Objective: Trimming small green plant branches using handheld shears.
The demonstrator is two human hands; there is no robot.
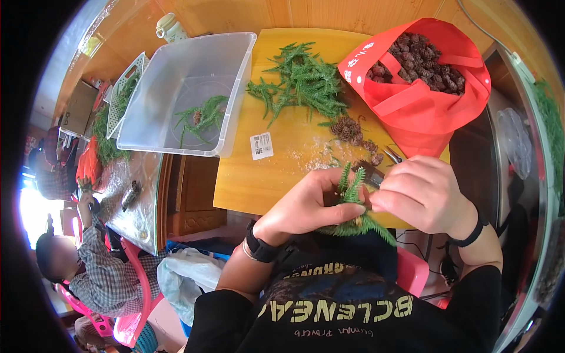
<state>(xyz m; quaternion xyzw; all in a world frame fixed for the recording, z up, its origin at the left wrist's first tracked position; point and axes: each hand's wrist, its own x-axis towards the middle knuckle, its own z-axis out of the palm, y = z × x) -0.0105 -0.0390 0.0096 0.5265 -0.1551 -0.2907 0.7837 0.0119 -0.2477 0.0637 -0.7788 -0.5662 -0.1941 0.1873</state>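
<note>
White writing is printed on the side of the red bag, but it is partly folded out of sight. On the counter, a small white label is seen, marked with dark square codes and lines of print too fine to be read. Large yellow lettering and smaller script are carried across the front of the black shirt.

A green sprig is held in front of the chest, over the near edge of the counter. It is clamped by the left grip, with the thumb laid across its lower part and fronds left showing above and below. The right grip is placed just beside the sprig's right side; its fingers are curled and drawn together, but whether anything is pinched between them cannot be told.

Both forearms are angled inward from the lower edge, with the elbows bent. A dark wristband is worn on the left wrist.

Beyond the hands, loose pine cones are scattered near a hand tool. Farther back, more sprigs are heaped between the clear bin and the bag, which is filled with cones.
</note>
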